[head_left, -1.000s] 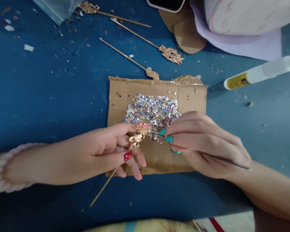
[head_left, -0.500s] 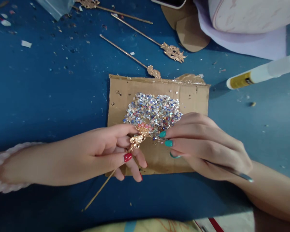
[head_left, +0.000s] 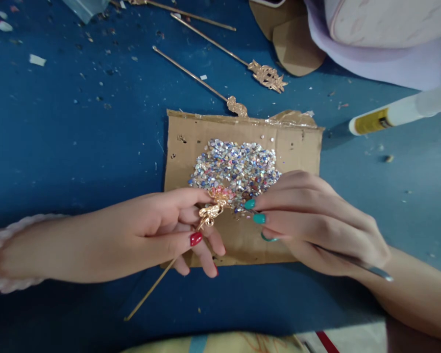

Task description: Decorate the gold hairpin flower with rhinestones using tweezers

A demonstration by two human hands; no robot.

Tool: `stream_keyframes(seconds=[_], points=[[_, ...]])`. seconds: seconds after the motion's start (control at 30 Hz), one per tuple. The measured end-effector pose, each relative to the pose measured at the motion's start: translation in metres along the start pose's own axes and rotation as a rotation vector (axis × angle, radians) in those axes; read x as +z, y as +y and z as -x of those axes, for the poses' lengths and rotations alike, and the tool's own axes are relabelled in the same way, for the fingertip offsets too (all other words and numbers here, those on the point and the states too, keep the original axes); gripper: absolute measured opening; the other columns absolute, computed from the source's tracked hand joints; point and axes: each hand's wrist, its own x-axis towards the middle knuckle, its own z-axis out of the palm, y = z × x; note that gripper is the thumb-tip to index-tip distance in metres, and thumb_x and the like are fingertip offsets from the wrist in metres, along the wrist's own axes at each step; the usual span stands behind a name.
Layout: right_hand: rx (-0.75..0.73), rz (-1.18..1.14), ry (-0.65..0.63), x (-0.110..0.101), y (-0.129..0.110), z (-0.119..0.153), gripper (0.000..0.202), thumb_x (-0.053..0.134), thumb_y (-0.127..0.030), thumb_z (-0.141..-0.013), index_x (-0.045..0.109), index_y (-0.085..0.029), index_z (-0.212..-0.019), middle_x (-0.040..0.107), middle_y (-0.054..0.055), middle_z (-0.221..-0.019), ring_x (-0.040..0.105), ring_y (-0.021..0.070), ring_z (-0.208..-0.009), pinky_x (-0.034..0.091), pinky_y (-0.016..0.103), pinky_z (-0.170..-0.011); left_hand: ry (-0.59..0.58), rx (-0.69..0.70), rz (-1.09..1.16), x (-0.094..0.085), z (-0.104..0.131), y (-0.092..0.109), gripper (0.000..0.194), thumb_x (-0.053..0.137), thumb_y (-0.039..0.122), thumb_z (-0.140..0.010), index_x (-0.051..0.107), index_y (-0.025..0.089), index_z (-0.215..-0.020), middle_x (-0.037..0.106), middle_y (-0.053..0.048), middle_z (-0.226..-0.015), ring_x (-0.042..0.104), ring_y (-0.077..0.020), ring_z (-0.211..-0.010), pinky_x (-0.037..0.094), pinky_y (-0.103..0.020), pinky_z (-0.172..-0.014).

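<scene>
My left hand (head_left: 158, 225) holds a gold hairpin (head_left: 210, 212) between thumb and forefinger, its thin stem slanting down to the left. Pink pieces sit on the top of the pin's ornament. My right hand (head_left: 316, 220) is closed around a slim metal tool (head_left: 371, 268), whose back end sticks out past the wrist side. The tool's tip is close to the right of the ornament; whether they touch is unclear. Under both hands lies a cardboard sheet (head_left: 191, 130) bearing a pile of small shiny chips (head_left: 238, 164), blue, white and reddish.
Beyond the cardboard lie gold hairpins (head_left: 267, 76) (head_left: 237, 106). A white bottle with a yellow label (head_left: 400, 112) lies at the right. Cardboard pieces (head_left: 297, 46), lilac cloth (head_left: 415, 63) and a pale object (head_left: 389, 22) are at the upper right; scraps dot the blue table (head_left: 95, 162).
The table items appear shifted slightly right and up in view. My right hand with the tool appears slightly further right; both hands keep their grips.
</scene>
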Motion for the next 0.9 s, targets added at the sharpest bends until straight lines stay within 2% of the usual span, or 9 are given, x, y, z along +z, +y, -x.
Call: stream_keyframes(seconds=[0.17, 0.37, 0.5, 0.6, 0.7, 0.8, 0.9], points=[[0.000, -0.002, 0.002, -0.0006, 0.0012, -0.0002, 0.013, 0.075, -0.012, -0.115, 0.082, -0.021, -0.122, 0.094, 0.010, -0.122, 0.092, 0.0245, -0.108, 0.081, 0.043, -0.098, 0.011, 0.020, -0.007, 0.0013, 0.0001, -0.0007, 0.050, 0.067, 0.038, -0.124, 0.061, 0.034, -0.173, 0.088, -0.009, -0.133, 0.092, -0.0290, -0.113, 0.073, -0.032, -0.090], [-0.007, 0.015, -0.002, -0.0015, 0.0002, -0.0001, 0.015, 0.072, -0.011, -0.117, 0.080, -0.023, -0.120, 0.094, 0.009, -0.121, 0.092, 0.0235, -0.108, 0.080, 0.041, -0.097, 0.006, 0.021, 0.027, 0.0013, -0.0009, -0.0002, 0.048, 0.069, 0.034, -0.123, 0.065, 0.036, -0.171, 0.089, -0.005, -0.134, 0.092, -0.0246, -0.110, 0.070, -0.027, -0.087], [-0.025, 0.030, -0.008, -0.0014, 0.0005, 0.0005, 0.013, 0.072, -0.011, -0.117, 0.080, -0.020, -0.121, 0.094, 0.012, -0.122, 0.092, 0.0240, -0.110, 0.079, 0.040, -0.099, 0.001, 0.002, 0.025, 0.0022, -0.0006, 0.0037, 0.052, 0.071, 0.035, -0.123, 0.063, 0.037, -0.174, 0.090, -0.005, -0.135, 0.093, -0.0260, -0.112, 0.071, -0.029, -0.087], [-0.040, 0.034, -0.009, -0.0013, 0.0012, 0.0011, 0.011, 0.072, -0.012, -0.117, 0.080, -0.016, -0.123, 0.093, 0.014, -0.122, 0.092, 0.0239, -0.110, 0.079, 0.039, -0.101, 0.013, -0.016, 0.035, 0.0038, 0.0017, 0.0076, 0.045, 0.066, 0.032, -0.126, 0.065, 0.036, -0.172, 0.090, -0.004, -0.135, 0.092, -0.0241, -0.113, 0.070, -0.027, -0.090], [-0.035, 0.040, -0.013, -0.0019, 0.0009, 0.0007, 0.012, 0.070, -0.013, -0.119, 0.079, -0.019, -0.122, 0.093, 0.013, -0.123, 0.091, 0.0232, -0.110, 0.079, 0.040, -0.101, 0.019, -0.012, 0.041, 0.0042, 0.0033, 0.0079, 0.041, 0.062, 0.027, -0.128, 0.066, 0.035, -0.168, 0.090, -0.003, -0.134, 0.092, -0.0224, -0.114, 0.069, -0.025, -0.090], [-0.025, 0.033, -0.019, -0.0024, 0.0001, -0.0001, 0.014, 0.070, -0.013, -0.119, 0.079, -0.022, -0.120, 0.094, 0.011, -0.123, 0.092, 0.0230, -0.109, 0.079, 0.040, -0.099, -0.002, 0.013, 0.040, 0.0026, 0.0016, 0.0044, 0.043, 0.067, 0.031, -0.125, 0.065, 0.035, -0.168, 0.090, -0.003, -0.136, 0.092, -0.0240, -0.114, 0.069, -0.026, -0.090], [-0.017, 0.025, -0.014, -0.0020, -0.0002, -0.0003, 0.014, 0.071, -0.011, -0.118, 0.080, -0.021, -0.122, 0.094, 0.011, -0.125, 0.092, 0.0230, -0.111, 0.079, 0.040, -0.101, -0.025, 0.003, 0.042, 0.0005, -0.0021, 0.0014, 0.055, 0.078, 0.036, -0.119, 0.062, 0.035, -0.172, 0.089, -0.004, -0.136, 0.092, -0.0255, -0.113, 0.070, -0.027, -0.087]])
